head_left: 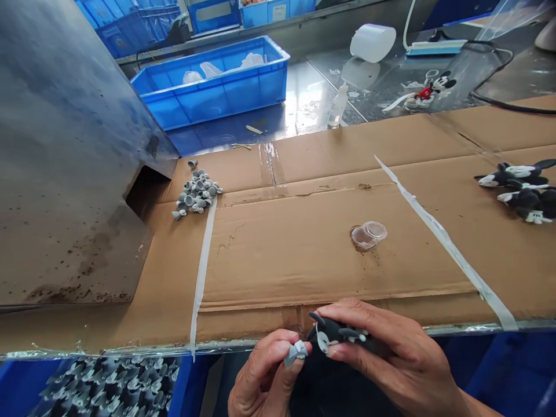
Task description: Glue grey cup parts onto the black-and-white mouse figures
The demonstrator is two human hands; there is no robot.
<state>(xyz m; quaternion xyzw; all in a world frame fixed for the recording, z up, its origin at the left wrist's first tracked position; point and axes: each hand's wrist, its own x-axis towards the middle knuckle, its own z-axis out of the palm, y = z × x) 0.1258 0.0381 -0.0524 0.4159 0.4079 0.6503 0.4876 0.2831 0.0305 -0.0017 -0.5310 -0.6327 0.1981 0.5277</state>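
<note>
Black-and-white plastic mouse figurine [333, 333], gripped firmly in curled right hand [395, 353]; small pale-grey moulded piece [296, 354], pinched between thumb and fingertips of left hand [260, 376].

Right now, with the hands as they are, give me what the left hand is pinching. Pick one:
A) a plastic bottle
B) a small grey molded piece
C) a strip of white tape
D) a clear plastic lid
B: the left hand pinches a small grey molded piece between thumb and finger, right beside the black mouse figure held in the right hand.
</note>
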